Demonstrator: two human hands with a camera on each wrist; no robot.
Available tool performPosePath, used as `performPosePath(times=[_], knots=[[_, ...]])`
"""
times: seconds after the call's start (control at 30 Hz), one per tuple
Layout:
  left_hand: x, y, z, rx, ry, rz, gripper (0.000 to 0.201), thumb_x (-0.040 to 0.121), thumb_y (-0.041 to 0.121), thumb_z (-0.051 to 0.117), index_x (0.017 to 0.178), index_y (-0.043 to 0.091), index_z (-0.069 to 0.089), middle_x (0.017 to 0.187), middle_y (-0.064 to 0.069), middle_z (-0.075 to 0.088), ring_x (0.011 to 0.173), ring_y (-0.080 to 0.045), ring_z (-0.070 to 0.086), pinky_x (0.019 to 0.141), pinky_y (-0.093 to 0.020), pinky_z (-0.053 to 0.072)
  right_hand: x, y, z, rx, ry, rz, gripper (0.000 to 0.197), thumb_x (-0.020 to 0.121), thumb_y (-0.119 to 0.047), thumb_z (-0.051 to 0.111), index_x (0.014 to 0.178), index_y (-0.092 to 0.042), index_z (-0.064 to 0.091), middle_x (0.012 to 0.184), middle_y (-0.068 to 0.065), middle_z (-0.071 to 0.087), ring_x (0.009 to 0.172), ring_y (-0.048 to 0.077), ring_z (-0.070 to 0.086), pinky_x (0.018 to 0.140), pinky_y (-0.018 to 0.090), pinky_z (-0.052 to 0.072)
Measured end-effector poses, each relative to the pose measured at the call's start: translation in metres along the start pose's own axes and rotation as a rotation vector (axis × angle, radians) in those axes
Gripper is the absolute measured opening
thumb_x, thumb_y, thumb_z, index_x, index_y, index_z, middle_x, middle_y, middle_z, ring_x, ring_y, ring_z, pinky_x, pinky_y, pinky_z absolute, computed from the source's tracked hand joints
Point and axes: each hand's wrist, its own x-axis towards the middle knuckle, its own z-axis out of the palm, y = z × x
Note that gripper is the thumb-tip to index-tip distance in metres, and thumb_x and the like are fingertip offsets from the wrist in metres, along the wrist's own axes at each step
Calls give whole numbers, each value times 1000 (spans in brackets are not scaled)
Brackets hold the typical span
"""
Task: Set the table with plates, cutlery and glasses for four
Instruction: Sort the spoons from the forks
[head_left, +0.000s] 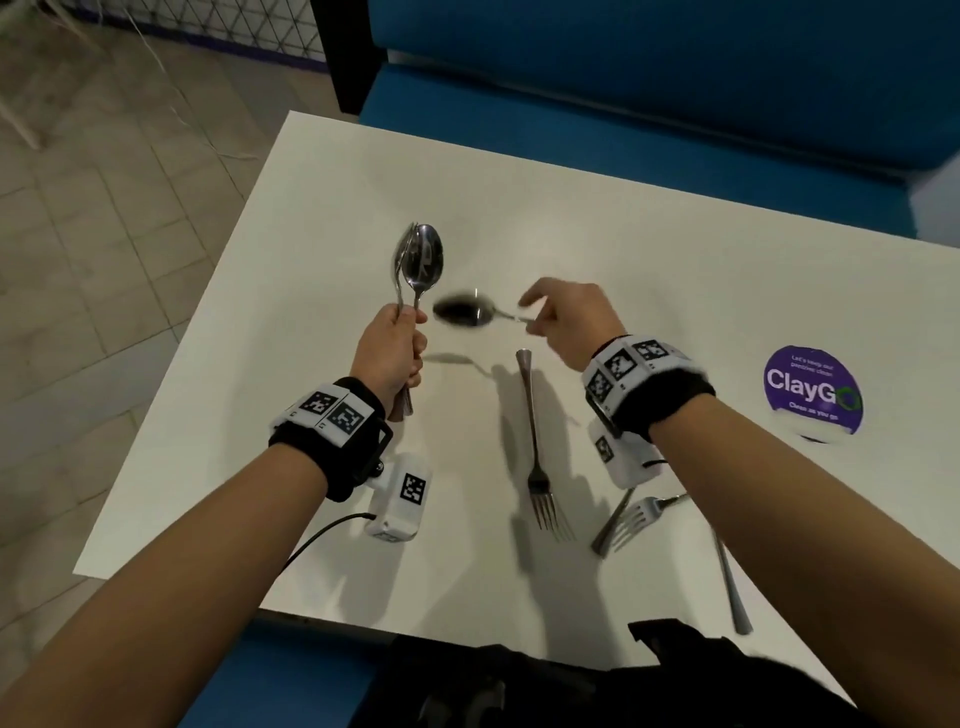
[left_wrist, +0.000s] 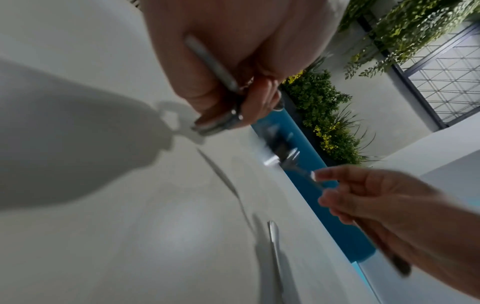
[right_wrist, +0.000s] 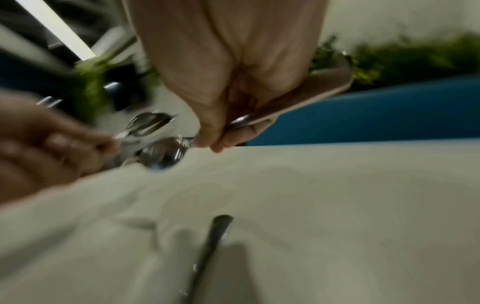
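My left hand (head_left: 392, 345) grips a bunch of steel spoons (head_left: 420, 265) upright by their handles, bowls up, above the white table (head_left: 322, 218). My right hand (head_left: 566, 319) pinches the handle of one more spoon (head_left: 462, 310), held level with its bowl pointing left toward the bunch. In the right wrist view that spoon's bowl (right_wrist: 163, 154) hangs just above the table edge. One fork (head_left: 535, 441) lies on the table between my wrists, tines toward me. Two more forks (head_left: 636, 517) lie crossed near the right wrist camera.
A purple round sticker (head_left: 813, 389) sits on the table at the right. A blue bench (head_left: 623, 104) runs along the far side, and a blue seat (head_left: 291, 675) lies on my side. Tiled floor (head_left: 104, 208) lies to the left. Plants (left_wrist: 324, 115) grow behind the bench.
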Motion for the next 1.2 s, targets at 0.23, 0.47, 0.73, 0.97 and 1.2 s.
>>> performPosePath(times=[0.23, 0.47, 0.73, 0.97, 1.2], knots=[[-9, 3, 36, 86, -41, 76, 21, 102, 23, 34, 93, 13, 50, 71, 0, 57, 35, -1, 44, 37, -17, 33, -16, -24, 6, 1104, 5, 326, 10, 88, -3, 62, 96, -5, 66, 73, 5, 63, 65, 12, 59, 65, 17, 51], [-15, 3, 62, 237, -23, 150, 24, 98, 23, 34, 78, 20, 47, 65, -1, 50, 63, -23, 46, 51, -29, 35, -22, -28, 16, 1176, 25, 397, 26, 77, -5, 75, 100, -3, 64, 79, 9, 69, 60, 10, 68, 64, 17, 58], [-27, 1, 68, 505, -74, 327, 30, 102, 22, 33, 93, 7, 57, 76, 3, 58, 71, -14, 51, 58, -16, 34, -18, -18, 14, 1125, -23, 531, 22, 85, -18, 69, 69, -3, 66, 64, 9, 61, 44, 11, 54, 61, 21, 52], [-17, 5, 71, 326, -79, 185, 32, 102, 29, 31, 97, 15, 60, 88, -11, 69, 80, -29, 67, 81, -41, 54, -17, -11, 2, 1080, 45, 551, 14, 83, -17, 71, 76, -5, 70, 70, 6, 65, 55, 12, 58, 60, 20, 55], [-32, 11, 78, 254, -201, 157, 36, 104, 34, 25, 100, 8, 51, 64, -5, 54, 35, -8, 45, 35, -20, 41, -14, -12, 4, 939, 40, 483, 26, 83, -20, 71, 70, 1, 68, 64, 11, 63, 61, 22, 63, 75, 33, 59]])
